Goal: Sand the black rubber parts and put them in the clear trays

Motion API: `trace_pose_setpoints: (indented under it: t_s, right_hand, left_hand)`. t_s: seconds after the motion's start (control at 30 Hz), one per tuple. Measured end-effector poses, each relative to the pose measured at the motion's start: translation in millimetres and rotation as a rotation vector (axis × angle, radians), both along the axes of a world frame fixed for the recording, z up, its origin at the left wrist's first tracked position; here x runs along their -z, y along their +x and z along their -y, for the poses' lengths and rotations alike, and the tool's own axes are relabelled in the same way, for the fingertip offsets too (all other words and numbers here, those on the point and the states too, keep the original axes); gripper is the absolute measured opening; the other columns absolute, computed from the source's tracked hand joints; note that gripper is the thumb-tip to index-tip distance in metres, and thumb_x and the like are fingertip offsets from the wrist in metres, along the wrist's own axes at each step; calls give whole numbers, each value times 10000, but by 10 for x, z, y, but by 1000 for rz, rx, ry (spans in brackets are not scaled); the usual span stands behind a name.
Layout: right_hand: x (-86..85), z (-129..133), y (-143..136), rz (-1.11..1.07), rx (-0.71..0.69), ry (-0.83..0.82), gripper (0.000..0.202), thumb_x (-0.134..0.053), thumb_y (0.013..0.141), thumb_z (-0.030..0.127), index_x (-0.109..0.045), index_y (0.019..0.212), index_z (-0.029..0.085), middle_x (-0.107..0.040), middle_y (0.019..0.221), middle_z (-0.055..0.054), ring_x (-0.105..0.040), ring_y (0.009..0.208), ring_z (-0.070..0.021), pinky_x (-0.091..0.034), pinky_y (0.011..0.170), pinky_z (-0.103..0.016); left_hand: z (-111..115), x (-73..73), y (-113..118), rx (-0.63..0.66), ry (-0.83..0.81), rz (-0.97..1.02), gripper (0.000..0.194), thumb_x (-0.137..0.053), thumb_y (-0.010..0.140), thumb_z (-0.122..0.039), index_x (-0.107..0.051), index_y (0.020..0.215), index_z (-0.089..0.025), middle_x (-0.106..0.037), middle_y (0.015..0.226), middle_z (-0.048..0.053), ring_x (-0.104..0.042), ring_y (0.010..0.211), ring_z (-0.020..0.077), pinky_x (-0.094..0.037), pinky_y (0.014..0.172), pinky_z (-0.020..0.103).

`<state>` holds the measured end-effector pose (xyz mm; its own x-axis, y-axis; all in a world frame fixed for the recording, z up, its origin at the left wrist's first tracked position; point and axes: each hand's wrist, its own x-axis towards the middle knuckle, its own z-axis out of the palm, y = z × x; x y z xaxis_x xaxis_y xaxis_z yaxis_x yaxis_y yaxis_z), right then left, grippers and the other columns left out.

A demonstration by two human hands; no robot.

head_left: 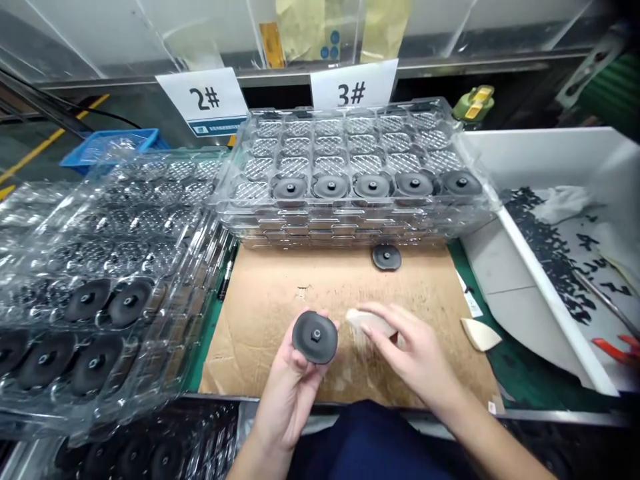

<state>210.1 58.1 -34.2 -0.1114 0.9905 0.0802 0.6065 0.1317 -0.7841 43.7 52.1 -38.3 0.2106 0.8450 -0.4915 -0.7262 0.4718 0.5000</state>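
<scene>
A round black part (316, 337) with a small raised centre is held face up in my left hand (295, 387), above the cardboard sheet (260, 293). To its right, my right hand (415, 350) pinches a pale, whitish pad (371, 323) between thumb and fingers. The pad and the black part are apart. Another black part (387, 257) lies on the cardboard near its back edge. Behind it, a stack of clear trays (345, 217) carries several black parts in its front row.
More clear trays (175, 250) with black parts stand at the left. A white bin (550, 300) on the right holds black scraps and red-handled pliers (617, 348). A cream-coloured piece (480, 334) lies beside the bin. A blue basket (150, 139) is behind.
</scene>
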Motion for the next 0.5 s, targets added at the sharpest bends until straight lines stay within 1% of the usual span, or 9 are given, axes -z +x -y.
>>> trace_pose_setpoints:
  t_s: [0.03,0.1,0.13,0.2,0.23,0.27,0.37,0.43,0.5]
  right_hand:
    - [-155,-15,-40,-37,16,75,271,-491,871,206,-521,1136,259,-617,1001,-4,-561,874,-142,-450,757,-282]
    - [-418,-8,-120,-75,-50,204,308,-479,860,156,-501,1162,215,-613,1010,-25,-541,889,-154,-423,794,-310]
    - [-513,6,-150,-85,-107,217,306,-473,852,130,-509,1149,194,-616,984,-29,-537,864,-151,-418,787,-308]
    - [-627,28,-186,-78,-227,145,273,-465,841,97,-540,1091,178,-617,896,-17,-530,779,-130,-422,731,-278]
    - [-651,30,-197,-69,-263,107,252,-465,839,94,-553,1061,176,-613,867,-11,-526,755,-123,-421,710,-267]
    - [-659,25,-209,-64,-267,103,234,-465,842,101,-558,1045,171,-610,857,-11,-523,747,-122,-421,702,-265]
    - [-642,10,-262,-75,-170,265,254,-439,858,116,-541,1090,124,-611,880,-53,-529,789,-150,-421,733,-307]
    - [-635,27,-304,-100,-215,335,275,-434,852,103,-535,1108,95,-618,882,-77,-534,793,-163,-427,728,-319]
    - [-643,49,-342,-122,-305,301,255,-446,831,75,-559,1058,99,-624,851,-70,-532,763,-155,-432,706,-303]
  left_hand:
    - [-2,-38,66,5,8,0,544,-728,637,-336,-566,1150,-258,-613,1164,66,-577,1055,215,-460,898,281]
    - [-8,-122,179,55,2,33,456,-706,678,-320,-592,1115,-254,-645,1099,51,-588,1031,189,-457,893,253]
    - [-11,-161,215,88,-13,50,399,-685,709,-301,-604,1097,-258,-651,1086,42,-586,1035,188,-456,897,257]
    - [-18,-224,243,83,3,16,412,-727,665,-225,-622,1061,-275,-655,1074,15,-603,1004,195,-483,854,251]
    - [-19,-247,240,58,8,-8,445,-750,633,-203,-625,1053,-285,-658,1063,3,-612,980,190,-497,820,237]
    - [-18,-264,228,41,8,-22,469,-766,610,-201,-627,1049,-288,-667,1036,-3,-625,943,179,-508,786,220]
    - [-1,-293,160,79,-10,-11,440,-769,604,-262,-649,1026,-257,-693,943,10,-643,861,145,-514,739,183]
    - [15,-303,93,102,13,-6,443,-782,582,-257,-659,1008,-250,-697,962,16,-644,885,159,-513,772,197]
    - [32,-306,35,86,33,-5,461,-788,571,-252,-656,1012,-277,-687,1027,5,-635,937,183,-505,822,229]
